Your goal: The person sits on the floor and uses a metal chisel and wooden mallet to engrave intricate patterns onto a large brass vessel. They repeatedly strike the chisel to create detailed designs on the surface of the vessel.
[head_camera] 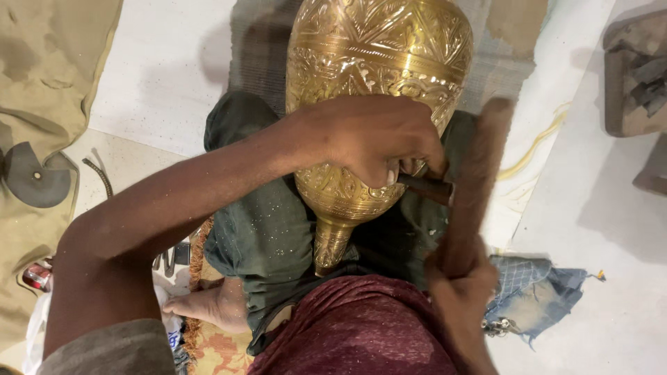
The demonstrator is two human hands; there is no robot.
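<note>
A large engraved brass vase (379,52) lies across my lap, its narrow neck (330,243) pointing toward me. My left hand (375,142) rests over the vase's lower body, fingers closed around a dark chisel (425,186) whose tip meets the brass. My right hand (462,278) grips a wooden mallet (478,180), blurred with motion, raised beside the chisel's end. Dark green trousers (267,229) cover my legs under the vase.
A tan cloth (42,76) with a dark round disc (35,177) lies at the left. A striped mat (260,42) is under the vase. A blue denim rag (538,292) is at the lower right. A worn block (636,76) sits at the upper right.
</note>
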